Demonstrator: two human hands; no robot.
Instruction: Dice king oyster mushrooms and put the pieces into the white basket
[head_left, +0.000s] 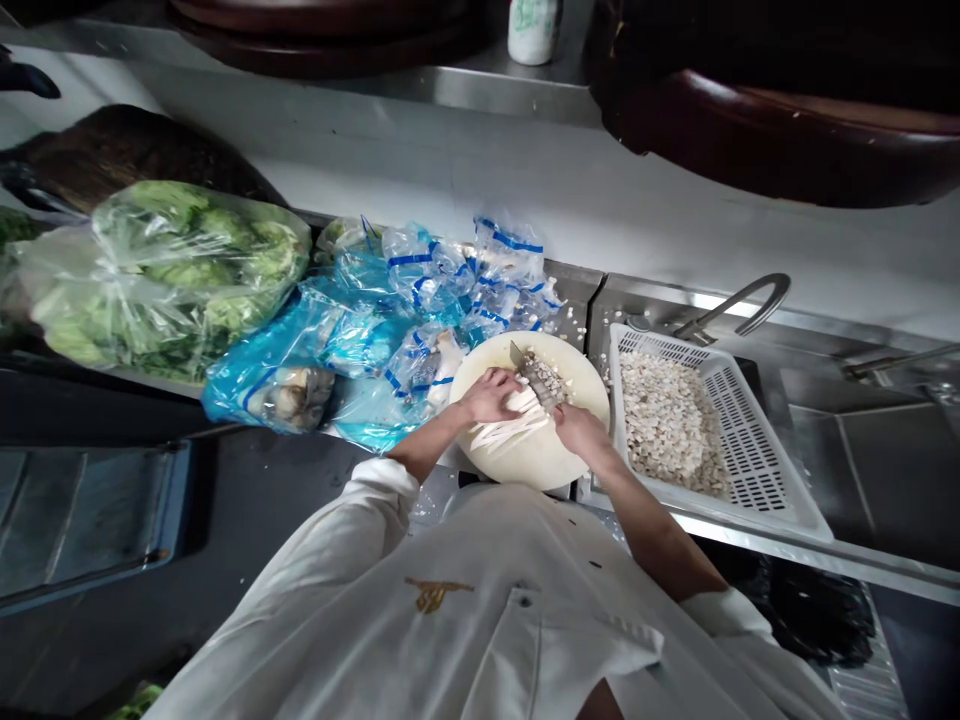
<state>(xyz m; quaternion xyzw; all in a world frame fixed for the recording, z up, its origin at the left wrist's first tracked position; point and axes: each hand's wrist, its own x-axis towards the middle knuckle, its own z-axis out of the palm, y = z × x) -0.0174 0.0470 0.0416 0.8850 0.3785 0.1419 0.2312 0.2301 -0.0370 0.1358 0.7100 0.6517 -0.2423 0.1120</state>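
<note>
White mushroom strips (pixel 504 428) lie on the round cutting board (pixel 534 455), long axis running left-right. Left hand (pixel 491 393) presses curled on their right ends. Right hand (pixel 581 430) is clamped on the cleaver (pixel 538 377), blade crosswise just beside the left fingers.

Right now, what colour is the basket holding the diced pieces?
White, with slotted walls; the basket shows in the head view.

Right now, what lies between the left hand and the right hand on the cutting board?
In the head view, pale mushroom strips and the knife blade lie between the left hand and the right hand on the round cutting board.
</note>
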